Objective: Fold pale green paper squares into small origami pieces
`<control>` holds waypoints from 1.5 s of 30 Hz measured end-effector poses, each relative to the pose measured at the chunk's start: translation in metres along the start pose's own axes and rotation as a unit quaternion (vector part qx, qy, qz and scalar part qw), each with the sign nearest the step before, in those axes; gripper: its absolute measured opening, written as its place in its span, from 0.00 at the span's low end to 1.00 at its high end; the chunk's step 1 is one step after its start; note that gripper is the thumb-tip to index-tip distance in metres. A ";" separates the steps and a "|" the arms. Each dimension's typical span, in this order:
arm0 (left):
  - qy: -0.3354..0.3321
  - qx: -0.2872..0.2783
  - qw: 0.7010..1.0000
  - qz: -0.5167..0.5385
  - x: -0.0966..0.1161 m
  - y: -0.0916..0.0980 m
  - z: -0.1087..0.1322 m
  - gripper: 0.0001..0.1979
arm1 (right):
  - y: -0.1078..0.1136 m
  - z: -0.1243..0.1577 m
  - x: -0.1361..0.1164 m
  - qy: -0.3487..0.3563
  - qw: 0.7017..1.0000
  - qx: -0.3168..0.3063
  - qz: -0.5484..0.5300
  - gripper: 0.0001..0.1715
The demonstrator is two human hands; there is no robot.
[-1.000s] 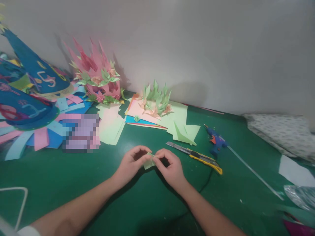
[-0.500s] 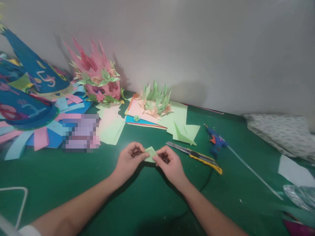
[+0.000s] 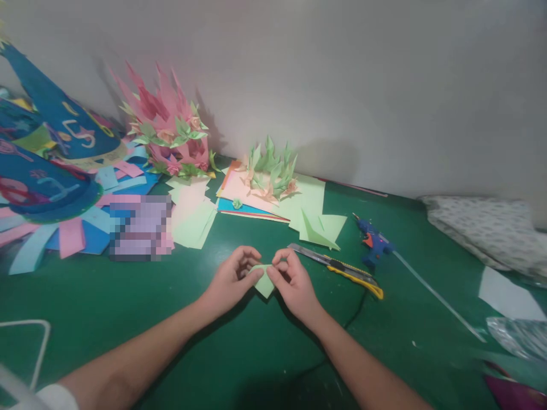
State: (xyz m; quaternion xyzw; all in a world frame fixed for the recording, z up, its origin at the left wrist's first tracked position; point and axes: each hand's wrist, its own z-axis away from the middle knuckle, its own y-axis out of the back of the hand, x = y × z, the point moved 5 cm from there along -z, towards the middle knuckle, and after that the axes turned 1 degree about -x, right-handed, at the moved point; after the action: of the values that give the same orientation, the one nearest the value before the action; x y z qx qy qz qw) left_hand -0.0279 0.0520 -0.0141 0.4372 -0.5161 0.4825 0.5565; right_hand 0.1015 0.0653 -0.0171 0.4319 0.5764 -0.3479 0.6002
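Note:
A small light green piece of paper (image 3: pixel 265 285) is between my two hands, a little above the green table (image 3: pixel 239 364). My left hand (image 3: pixel 233 280) pinches its left side, thumb on the near face. On the right side, my right hand (image 3: pixel 294 283) grips the top corner between thumb and fingers. The paper's lower corner points down toward me. Just beyond my right hand lies a yellow utility knife (image 3: pixel 342 270), its blade end close to my fingers.
A blue glue gun (image 3: pixel 376 242) with a long clear stick lies at right. Behind are a green paper crown (image 3: pixel 273 171) on stacked coloured sheets, a pink paper crown (image 3: pixel 171 128) and green paper pieces (image 3: pixel 194 228). Blue cone hats (image 3: pixel 72 122) stand at left. A wall closes the back.
The green paper has been turned in my fingers: its point faced up before and faces down now. Both hands still hold it in about the same place.

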 end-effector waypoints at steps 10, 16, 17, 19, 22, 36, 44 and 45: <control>0.080 -0.014 0.988 0.130 0.002 0.002 -0.002 0.18 | 0.002 0.000 -0.010 0.077 0.993 0.029 0.087 0.03; 0.138 -0.022 0.985 0.100 0.001 0.006 -0.002 0.11 | 0.001 0.001 -0.016 0.097 0.986 0.026 0.133 0.04; 0.133 -0.019 0.986 0.094 0.002 0.006 -0.001 0.12 | 0.001 0.001 -0.016 0.096 0.986 0.033 0.130 0.04; 0.125 -0.003 0.990 0.071 0.002 0.007 -0.001 0.12 | 0.002 0.002 -0.016 0.095 0.986 0.042 0.128 0.03; 0.130 0.015 0.989 0.067 0.001 0.007 0.000 0.13 | 0.002 0.001 -0.019 0.111 0.982 0.033 0.150 0.02; 0.145 0.016 0.971 0.187 0.001 0.005 0.000 0.12 | 0.004 0.000 -0.024 0.160 0.964 0.021 0.209 0.08; 0.134 0.001 0.975 0.177 -0.002 0.003 -0.002 0.15 | 0.006 -0.001 -0.021 0.158 0.956 0.055 0.243 0.04; 0.134 -0.001 0.976 0.173 -0.003 0.003 -0.002 0.15 | 0.007 -0.001 -0.021 0.156 0.955 0.059 0.244 0.04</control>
State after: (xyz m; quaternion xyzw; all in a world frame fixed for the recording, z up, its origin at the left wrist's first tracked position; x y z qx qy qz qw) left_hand -0.0307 0.0539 -0.0168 0.2722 -0.5050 0.6253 0.5291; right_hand 0.1053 0.0674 0.0050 0.6429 0.5182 -0.1524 0.5430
